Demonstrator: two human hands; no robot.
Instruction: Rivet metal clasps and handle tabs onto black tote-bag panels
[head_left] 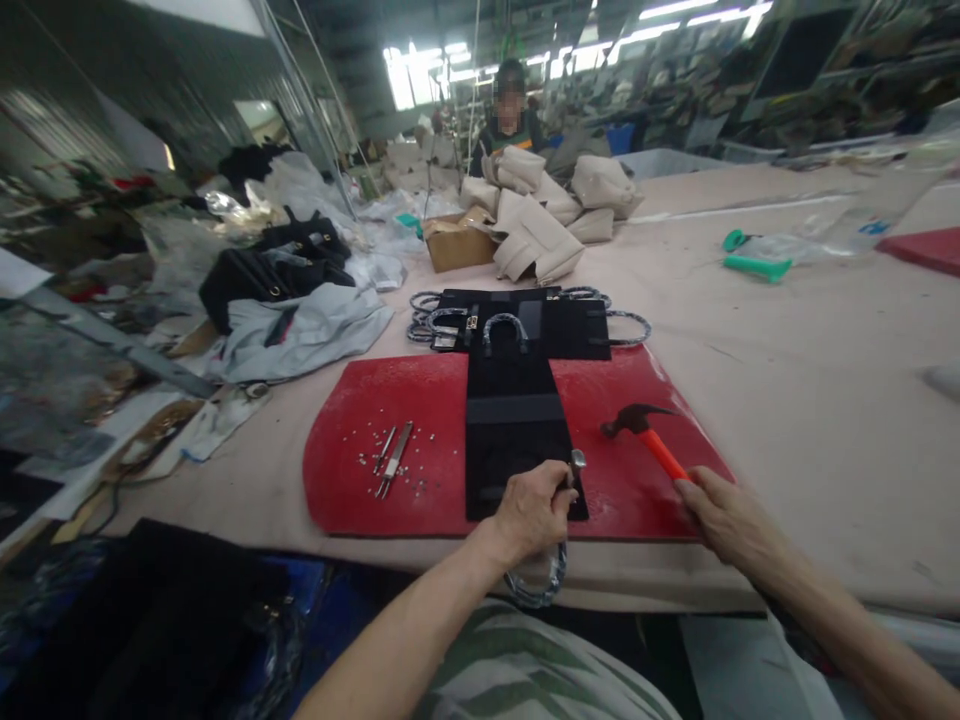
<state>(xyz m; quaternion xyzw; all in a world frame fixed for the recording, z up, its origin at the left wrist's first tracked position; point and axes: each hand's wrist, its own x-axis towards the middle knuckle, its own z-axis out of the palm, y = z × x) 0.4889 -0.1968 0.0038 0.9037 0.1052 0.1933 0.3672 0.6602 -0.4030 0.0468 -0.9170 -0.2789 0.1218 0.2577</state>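
My right hand (pixel 716 510) grips the orange handle of a claw hammer (pixel 660 445), its dark head above the right part of the red mat (pixel 637 500). My left hand (pixel 534 505) pinches a short metal punch (pixel 577 460) upright at the right edge of a black bag panel (pixel 514 440); its lower end is partly hidden by my fingers. Below that hand, a wrapped handle loop (pixel 541 597) hangs over the table's front edge. Tweezers (pixel 396 458) and a thin metal tool (pixel 385 448) lie among several tiny metal bits on the mat's left side.
More black panels (pixel 574 330) with wrapped handles lie behind the mat. A cardboard box (pixel 459 243) and beige bags (pixel 540 235) stand farther back, where a person (pixel 499 130) is. Black bags (pixel 277 265) and grey cloth (pixel 300 335) pile up left. A green tape dispenser (pixel 757 266) lies right.
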